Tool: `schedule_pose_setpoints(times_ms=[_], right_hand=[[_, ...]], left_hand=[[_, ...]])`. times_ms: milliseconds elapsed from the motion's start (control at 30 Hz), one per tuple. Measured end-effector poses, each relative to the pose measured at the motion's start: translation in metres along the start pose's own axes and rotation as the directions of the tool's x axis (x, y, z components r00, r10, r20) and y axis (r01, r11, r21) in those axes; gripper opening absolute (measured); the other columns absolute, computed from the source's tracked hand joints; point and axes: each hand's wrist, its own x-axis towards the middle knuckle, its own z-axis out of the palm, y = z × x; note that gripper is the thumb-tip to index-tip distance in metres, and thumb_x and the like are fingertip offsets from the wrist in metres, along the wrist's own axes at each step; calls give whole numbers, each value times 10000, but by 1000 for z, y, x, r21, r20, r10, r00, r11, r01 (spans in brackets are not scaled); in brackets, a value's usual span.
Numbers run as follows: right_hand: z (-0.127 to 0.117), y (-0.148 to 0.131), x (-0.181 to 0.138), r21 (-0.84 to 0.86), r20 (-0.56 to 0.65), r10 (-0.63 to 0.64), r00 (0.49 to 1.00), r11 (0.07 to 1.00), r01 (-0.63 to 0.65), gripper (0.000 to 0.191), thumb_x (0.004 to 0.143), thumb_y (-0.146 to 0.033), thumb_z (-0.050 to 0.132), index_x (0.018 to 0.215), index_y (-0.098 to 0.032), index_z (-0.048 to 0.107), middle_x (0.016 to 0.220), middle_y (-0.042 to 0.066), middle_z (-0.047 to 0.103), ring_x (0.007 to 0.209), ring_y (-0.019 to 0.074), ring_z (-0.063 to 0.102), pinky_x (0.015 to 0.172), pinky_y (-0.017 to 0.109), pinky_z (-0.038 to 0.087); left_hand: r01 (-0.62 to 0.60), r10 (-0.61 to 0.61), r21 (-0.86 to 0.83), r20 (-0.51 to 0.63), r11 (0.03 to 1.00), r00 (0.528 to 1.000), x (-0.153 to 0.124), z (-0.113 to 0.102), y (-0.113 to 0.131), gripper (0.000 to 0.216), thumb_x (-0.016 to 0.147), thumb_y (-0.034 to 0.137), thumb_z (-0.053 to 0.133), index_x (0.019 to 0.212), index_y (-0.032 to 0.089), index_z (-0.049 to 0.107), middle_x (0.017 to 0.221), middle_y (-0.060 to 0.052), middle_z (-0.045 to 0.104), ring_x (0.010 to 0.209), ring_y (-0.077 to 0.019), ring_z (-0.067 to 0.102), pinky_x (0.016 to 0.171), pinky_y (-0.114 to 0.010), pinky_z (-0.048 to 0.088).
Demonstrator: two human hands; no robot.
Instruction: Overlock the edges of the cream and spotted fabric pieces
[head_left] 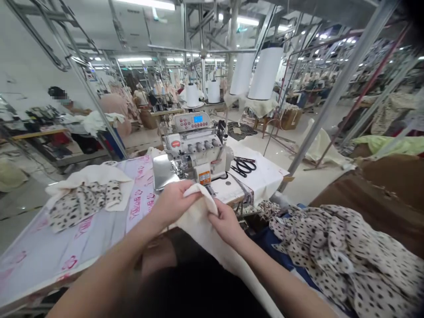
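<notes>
My left hand [172, 201] and my right hand [227, 223] both pinch the top edge of a cream fabric piece [205, 229], which hangs down toward my lap. The hands are just in front of a white overlock sewing machine [195, 152] with a blue display. The fabric's upper edge sits close to the machine's needle area.
A stack of cream and spotted fabric pieces [88, 194] lies on the table [49, 251] at left. Black scissors [245, 165] rest right of the machine. A heap of spotted fabric [338, 251] fills the lower right. White thread cones [265, 73] hang above. A person [61, 99] works at far left.
</notes>
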Motion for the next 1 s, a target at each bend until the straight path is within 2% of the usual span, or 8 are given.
schedule_pose_setpoints(times_ms=[133, 300, 433, 667, 733, 800, 900, 1000], right_hand=[[-4, 3, 19, -48, 256, 101, 961, 995, -91, 282, 569, -82, 387, 743, -151, 597, 708, -7, 599, 745, 196, 549, 689, 268, 412], [9, 3, 42, -80, 371, 94, 924, 994, -69, 259, 549, -94, 408, 700, -147, 612, 681, 3, 618, 711, 224, 556, 648, 281, 403], [30, 2, 57, -85, 464, 70, 883, 996, -35, 248, 559, -98, 431, 706, -146, 626, 678, 6, 622, 690, 229, 554, 635, 289, 397], [67, -12, 55, -12, 676, -24, 736, 999, 43, 210, 598, -99, 493, 724, -135, 656, 685, 13, 633, 673, 219, 567, 623, 294, 422], [73, -29, 60, 74, 691, -96, 717, 995, 62, 290, 636, -104, 504, 883, -149, 650, 840, 25, 651, 798, 228, 577, 701, 308, 438], [77, -52, 68, 252, 663, -212, 718, 966, 53, 400, 689, -126, 522, 1082, -178, 573, 1042, 40, 614, 966, 229, 544, 813, 328, 425], [81, -87, 79, 591, 533, -389, 751, 807, -1, 464, 750, -210, 555, 1206, -213, 471, 1201, 47, 533, 1125, 219, 462, 928, 347, 371], [83, -95, 80, 717, 426, -353, 833, 693, -72, 456, 736, -324, 618, 1163, -213, 503, 1160, 53, 569, 1086, 232, 505, 916, 365, 389]], left_hand=[[63, -47, 145, -113, 987, 992, 10, -81, 4, 321, 705, 468, 554, 757, 163, 638, 673, 10, 595, 630, -136, 525, 552, -208, 358], [220, -148, 142, -396, 965, 906, 4, -179, 18, 435, 598, 509, 643, 821, 135, 658, 697, -28, 600, 593, -136, 529, 537, -216, 395], [219, -88, 206, -508, 954, 857, -16, -229, 47, 563, 673, 528, 577, 1000, 70, 607, 774, -45, 578, 698, -150, 561, 629, -299, 422], [164, 110, 391, -589, 906, 801, -37, -296, 92, 474, 652, 470, 600, 965, 115, 625, 773, -9, 557, 876, -287, 586, 668, -330, 414], [142, 125, 401, -570, 905, 812, -34, -304, 98, 472, 670, 456, 587, 985, 106, 615, 793, -15, 554, 897, -291, 580, 669, -329, 412], [142, 122, 451, -508, 881, 853, -28, -298, 102, 495, 669, 483, 569, 948, 78, 622, 794, -20, 547, 883, -266, 584, 671, -325, 420], [116, 76, 578, -296, 808, 952, -11, -262, 97, 583, 683, 554, 480, 898, 33, 631, 778, -9, 539, 825, -192, 577, 693, -309, 431], [41, -21, 530, -45, 847, 999, 7, -215, 70, 501, 681, 532, 531, 793, 59, 653, 677, -21, 550, 663, -137, 554, 606, -249, 421]])
